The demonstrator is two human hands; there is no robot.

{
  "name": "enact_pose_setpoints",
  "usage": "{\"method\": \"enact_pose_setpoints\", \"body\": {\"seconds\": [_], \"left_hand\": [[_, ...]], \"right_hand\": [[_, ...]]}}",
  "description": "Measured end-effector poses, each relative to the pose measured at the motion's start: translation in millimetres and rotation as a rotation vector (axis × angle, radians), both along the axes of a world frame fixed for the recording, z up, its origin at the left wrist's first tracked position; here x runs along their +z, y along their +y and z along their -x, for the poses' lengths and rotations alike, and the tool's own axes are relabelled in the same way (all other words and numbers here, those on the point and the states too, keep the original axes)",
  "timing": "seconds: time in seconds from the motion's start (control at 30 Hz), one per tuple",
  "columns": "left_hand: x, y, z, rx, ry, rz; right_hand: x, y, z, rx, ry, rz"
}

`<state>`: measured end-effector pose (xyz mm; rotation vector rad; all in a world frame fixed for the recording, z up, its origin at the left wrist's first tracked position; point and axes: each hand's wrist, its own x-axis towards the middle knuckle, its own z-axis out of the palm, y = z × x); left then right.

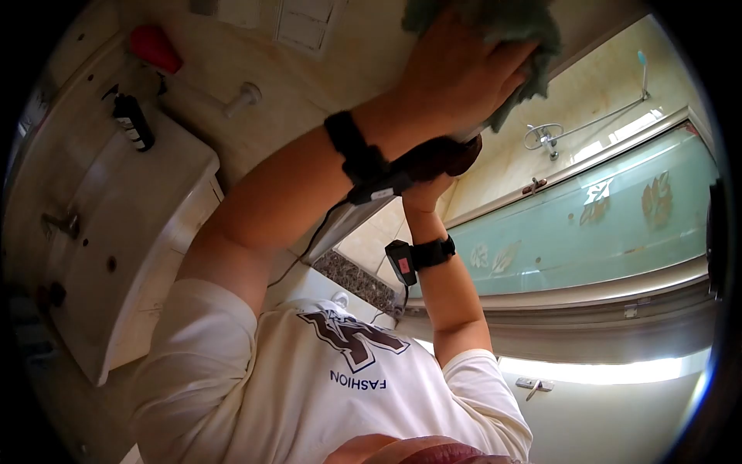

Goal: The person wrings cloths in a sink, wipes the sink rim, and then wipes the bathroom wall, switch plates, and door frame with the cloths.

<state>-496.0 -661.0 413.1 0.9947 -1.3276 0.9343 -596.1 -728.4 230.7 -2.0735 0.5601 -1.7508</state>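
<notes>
My left hand is raised at the top of the view, closed on a crumpled green cloth. The cloth lies up by a pale upright panel that looks like a door, seen almost edge-on. Lower down, my right hand is against a dark brown door handle. Its fingers are hidden behind the handle and the panel edge, so their grip does not show. Each wrist wears a black strap with a small box and a cable.
A white washbasin with a tap and a black pump bottle stands at left, a red object above it. At right, a frosted glass screen fronts a shower mixer. A cable hangs beside my left arm.
</notes>
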Motion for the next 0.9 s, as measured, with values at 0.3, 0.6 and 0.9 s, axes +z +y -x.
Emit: {"method": "enact_pose_setpoints", "body": {"seconds": [0.3, 0.6, 0.9], "left_hand": [[-125, 8, -16, -0.026, -0.002, -0.242], [-189, -3, -13, 0.046, -0.021, -0.316], [-192, -3, -8, 0.051, -0.078, -0.223]], "right_hand": [[14, 22, 1, 0.143, -0.104, -0.159], [75, -18, 20, 0.171, -0.010, -0.033], [17, -28, 15, -0.083, 0.141, 0.415]]}}
